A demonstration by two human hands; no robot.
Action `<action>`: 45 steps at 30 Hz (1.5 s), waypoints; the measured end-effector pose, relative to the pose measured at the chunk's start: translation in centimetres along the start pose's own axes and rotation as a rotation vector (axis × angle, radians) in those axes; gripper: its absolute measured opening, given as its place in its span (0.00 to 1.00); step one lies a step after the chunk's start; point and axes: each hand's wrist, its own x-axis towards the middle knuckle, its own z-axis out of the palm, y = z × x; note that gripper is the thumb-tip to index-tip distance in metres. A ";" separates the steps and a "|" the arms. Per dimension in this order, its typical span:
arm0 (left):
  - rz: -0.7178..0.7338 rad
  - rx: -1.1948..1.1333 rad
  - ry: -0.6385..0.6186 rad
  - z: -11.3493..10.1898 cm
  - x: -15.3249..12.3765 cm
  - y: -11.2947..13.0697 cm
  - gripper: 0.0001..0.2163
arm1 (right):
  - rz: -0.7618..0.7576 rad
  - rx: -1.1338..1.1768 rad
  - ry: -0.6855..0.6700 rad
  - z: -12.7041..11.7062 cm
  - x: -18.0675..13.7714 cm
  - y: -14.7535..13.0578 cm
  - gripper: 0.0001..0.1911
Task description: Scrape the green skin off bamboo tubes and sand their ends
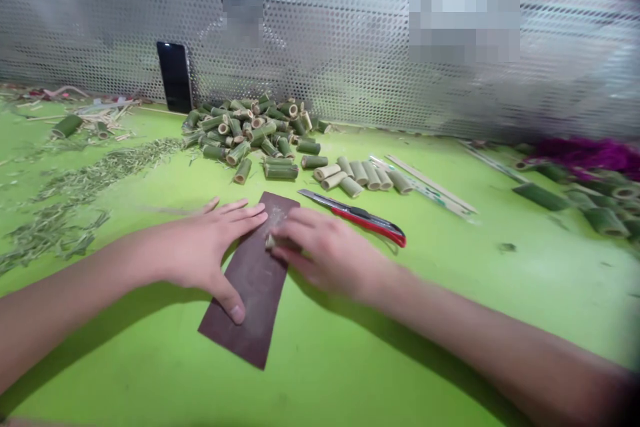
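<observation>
Left hand, digits spread, with thumb and some fingertips on the brown sheet. Right hand pinching 1 bamboo piece, partly hidden by the fingers, at the sheet's surface. Just beyond the right hand lies the knife; behind it, peeled pieces near the green pile.

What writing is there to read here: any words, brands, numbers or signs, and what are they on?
No text can be read anywhere in this picture.
White strip: small green marks, too small and blurred to tell whether they are words.
Knife: no readable brand or number.
Phone: dark screen, no readable text.
Brown sheet: no lettering on the side facing up, as far as it shows.
</observation>
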 end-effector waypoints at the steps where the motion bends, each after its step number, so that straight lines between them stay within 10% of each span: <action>1: -0.008 0.008 0.000 0.0 0.0 0.0 0.67 | 0.026 -0.016 0.009 0.0 0.1 0.0 0.04; 13: -0.019 0.051 0.007 -0.1 -0.1 0.2 0.68 | -0.122 0.133 -0.135 -0.7 -0.1 -0.2 0.05; 19: -0.026 0.027 -0.005 -0.1 -0.5 0.2 0.66 | 0.467 0.858 0.009 -1.4 1.0 3.3 0.17; 23: -0.020 0.035 -0.001 0.0 -0.6 0.2 0.66 | 0.534 1.061 0.071 -1.3 1.4 4.8 0.18; 31: 0.004 0.014 0.007 0.1 -0.3 -0.1 0.67 | 0.154 0.116 0.005 -0.5 0.2 1.1 0.11; 41: 0.001 0.060 0.021 0.0 -0.2 0.3 0.68 | -0.159 0.020 0.010 0.5 -0.1 -0.5 0.06; 45: -0.014 0.046 0.025 0.0 -0.3 0.4 0.67 | -0.018 -0.019 0.048 0.6 -0.1 -0.6 0.06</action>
